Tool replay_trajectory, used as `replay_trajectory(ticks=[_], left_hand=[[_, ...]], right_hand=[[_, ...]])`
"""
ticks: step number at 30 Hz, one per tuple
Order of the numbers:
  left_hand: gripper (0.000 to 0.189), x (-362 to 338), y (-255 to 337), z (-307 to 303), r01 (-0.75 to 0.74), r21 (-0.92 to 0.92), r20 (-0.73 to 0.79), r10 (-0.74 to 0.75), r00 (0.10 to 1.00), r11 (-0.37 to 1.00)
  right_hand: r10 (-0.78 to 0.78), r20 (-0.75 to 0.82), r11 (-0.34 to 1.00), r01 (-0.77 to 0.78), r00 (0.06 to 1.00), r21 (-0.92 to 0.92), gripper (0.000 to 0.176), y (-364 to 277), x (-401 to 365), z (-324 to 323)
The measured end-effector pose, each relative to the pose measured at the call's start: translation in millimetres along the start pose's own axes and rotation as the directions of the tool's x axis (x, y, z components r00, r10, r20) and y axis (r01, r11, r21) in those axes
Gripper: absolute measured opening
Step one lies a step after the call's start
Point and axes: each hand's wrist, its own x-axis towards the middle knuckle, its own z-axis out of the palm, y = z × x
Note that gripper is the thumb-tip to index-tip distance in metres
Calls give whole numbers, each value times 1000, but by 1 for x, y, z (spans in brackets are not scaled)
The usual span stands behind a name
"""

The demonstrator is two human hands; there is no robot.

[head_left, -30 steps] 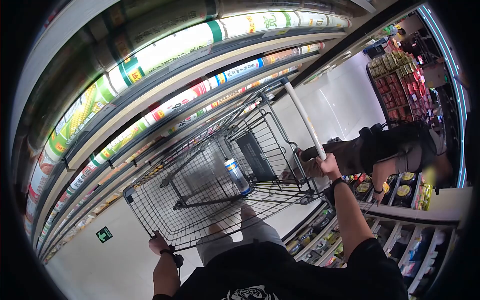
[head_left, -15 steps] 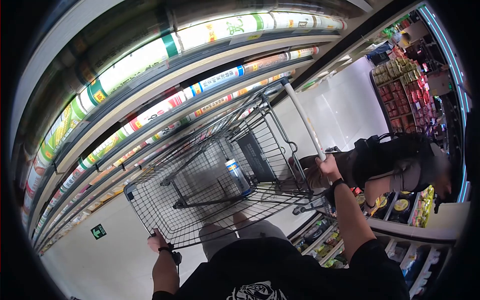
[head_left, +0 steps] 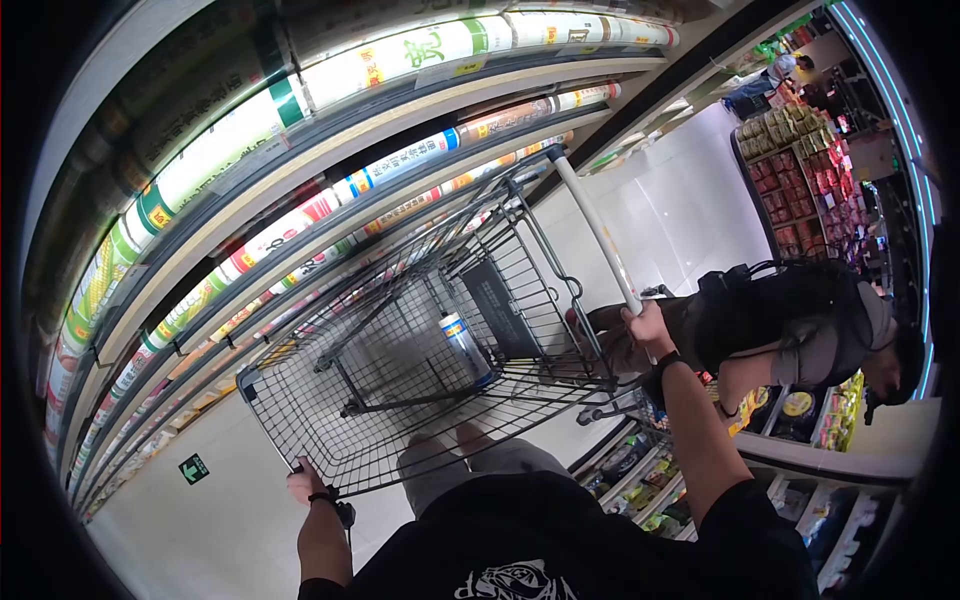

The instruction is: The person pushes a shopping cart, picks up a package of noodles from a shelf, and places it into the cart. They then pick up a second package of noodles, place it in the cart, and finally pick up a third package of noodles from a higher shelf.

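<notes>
Shopping cart (head_left: 330, 435) of black wire stands in a store aisle, right in front of the person, their shoes showing through the mesh. Right hand (head_left: 648, 328) is wrapped tight around the near end of the white cart handle (head_left: 595, 228), dark band on the wrist. Left hand (head_left: 303, 484) is closed on the wire rim at the cart's other near corner, also with a wrist strap. One blue-and-white can (head_left: 465, 346) lies on the cart's floor, near the folded child seat flap (head_left: 505, 310). Stocked shelves (head_left: 250, 190) run along the cart's far side. Another person (head_left: 790, 325) with a black backpack bends toward low shelves just beside the right hand. Green arrow sticker (head_left: 193, 468) on the floor near the left hand
</notes>
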Motion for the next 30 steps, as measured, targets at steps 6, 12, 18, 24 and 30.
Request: replay_trajectory(ticks=[6,12,18,24,30], left_hand=[[55,-7,7,-14,-12,-4,2,12,1000,1000],[56,-4,3,-12,1,-70,22,1,1000,998],[55,10,-6,-8,26,-74,73,-21,997,997],[53,14,-7,-26,58,-13,71,-57,996,998],[53,32,-31,-22,32,-63,92,-26,995,997]], right_hand=[[-30,-133,991,12,991,-136,28,-6,-4,3],[-209,-201,928,130,957,-348,28,-7,-6,9],[-281,-212,904,184,936,-387,24,13,-3,18],[-239,-191,915,155,952,-372,30,-10,-22,31],[-262,-222,906,160,939,-392,27,-4,-32,44]])
